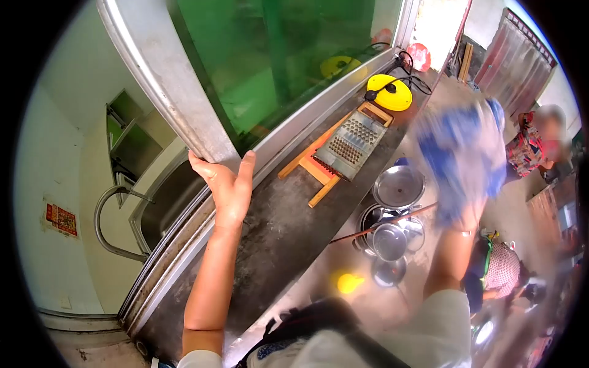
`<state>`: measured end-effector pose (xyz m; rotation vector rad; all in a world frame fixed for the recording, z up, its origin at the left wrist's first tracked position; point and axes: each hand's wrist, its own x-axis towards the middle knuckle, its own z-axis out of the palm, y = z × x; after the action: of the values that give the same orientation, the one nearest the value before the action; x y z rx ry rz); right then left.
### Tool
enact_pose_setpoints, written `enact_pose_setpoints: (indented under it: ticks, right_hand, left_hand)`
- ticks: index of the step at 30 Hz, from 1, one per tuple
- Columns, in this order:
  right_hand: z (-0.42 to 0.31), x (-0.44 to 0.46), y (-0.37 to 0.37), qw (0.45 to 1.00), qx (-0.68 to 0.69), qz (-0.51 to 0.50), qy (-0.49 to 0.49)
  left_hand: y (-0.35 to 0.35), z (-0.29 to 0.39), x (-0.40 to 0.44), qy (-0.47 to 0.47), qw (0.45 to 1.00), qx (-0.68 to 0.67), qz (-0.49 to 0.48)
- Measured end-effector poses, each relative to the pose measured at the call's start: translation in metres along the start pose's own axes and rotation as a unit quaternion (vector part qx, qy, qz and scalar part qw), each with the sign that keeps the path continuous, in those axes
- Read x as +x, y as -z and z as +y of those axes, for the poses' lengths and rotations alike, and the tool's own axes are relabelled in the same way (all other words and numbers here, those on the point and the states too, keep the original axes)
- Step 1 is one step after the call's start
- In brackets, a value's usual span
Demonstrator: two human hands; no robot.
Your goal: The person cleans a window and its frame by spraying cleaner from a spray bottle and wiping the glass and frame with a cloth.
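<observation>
My left hand (228, 187) grips the lower end of the sliding window's metal frame (178, 92); the thumb shows on the right, and part of the fingers is hidden behind the frame. Green-tinted glass (276, 67) fills this window. Raised on the right, my right hand (467, 214) clutches a blue and white cloth (457, 153), both smeared by motion. A metal grater (353, 144) in a wooden frame lies on the dark sill between my hands. Behind it sits a yellow lid (390, 93) with a black knob.
Several metal pots (399, 187) stand below the ledge, with a thin stick (392, 222) across them. Through the opening are a sink (169, 202) and a curved faucet (101, 214). A black cord (417, 83) lies by the lid. Two people (531, 141) are at the right.
</observation>
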<state>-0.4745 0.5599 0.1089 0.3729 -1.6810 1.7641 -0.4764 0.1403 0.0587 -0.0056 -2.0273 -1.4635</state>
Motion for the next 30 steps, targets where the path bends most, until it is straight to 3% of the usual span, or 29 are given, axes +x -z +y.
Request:
enact_pose_setpoints:
  ticks: [1,2,6,10,11,13,15,16,18,19,21,23,28,29,30]
  right_hand:
    - [-0.016,-0.021,-0.01,0.969,0.225,0.06,-0.084]
    - [-0.022,-0.044,-0.012,0.955,0.267,0.082,-0.103]
    - [-0.033,-0.132,-0.014,0.948,0.268,0.105,-0.137]
    - [-0.029,-0.178,-0.035,0.936,0.287,0.093,-0.18]
    - [-0.026,-0.182,-0.04,0.933,0.293,0.087,-0.192]
    - [-0.021,-0.191,-0.058,0.927,0.305,0.065,-0.209]
    - [-0.013,-0.193,-0.067,0.918,0.325,0.041,-0.223]
    - [-0.017,-0.201,-0.078,0.911,0.335,0.006,-0.241]
    - [-0.019,-0.212,-0.093,0.898,0.349,-0.033,-0.268]
    - [-0.021,-0.216,-0.098,0.892,0.352,-0.051,-0.279]
    - [-0.025,-0.227,-0.101,0.886,0.352,-0.07,-0.295]
    - [-0.04,-0.232,-0.1,0.882,0.347,-0.095,-0.304]
    - [-0.04,-0.236,-0.114,0.861,0.354,-0.159,-0.328]
    - [-0.039,-0.238,-0.118,0.857,0.354,-0.171,-0.334]
    - [-0.038,-0.24,-0.123,0.851,0.355,-0.183,-0.341]
  left_hand:
    - [-0.001,-0.001,0.0,0.001,1.0,0.023,0.002]
    - [0.0,-0.001,0.001,-0.002,0.999,0.047,0.008]
    - [0.001,-0.002,0.002,-0.037,0.999,0.022,-0.006]
    - [0.002,-0.012,0.0,-0.034,0.992,0.122,0.002]
    - [0.001,-0.007,-0.001,-0.022,0.995,0.094,-0.003]
    - [0.0,-0.013,0.002,-0.08,0.991,0.108,-0.013]
    - [-0.027,-0.013,0.011,-0.157,0.954,0.255,-0.001]
    - [-0.025,-0.031,0.004,-0.183,0.936,0.294,0.06]
    - [-0.028,-0.001,0.014,-0.045,0.963,0.253,-0.082]
    - [-0.027,0.01,0.013,0.03,0.976,0.189,-0.108]
    - [-0.033,0.017,0.016,0.12,0.968,0.198,-0.097]
    - [-0.005,0.039,0.004,0.128,0.967,0.184,-0.124]
    - [0.052,0.054,-0.131,-0.057,0.972,0.031,-0.227]
    - [0.064,0.055,-0.156,-0.062,0.965,0.015,-0.254]
    - [0.082,0.063,-0.174,-0.009,0.951,-0.056,-0.303]
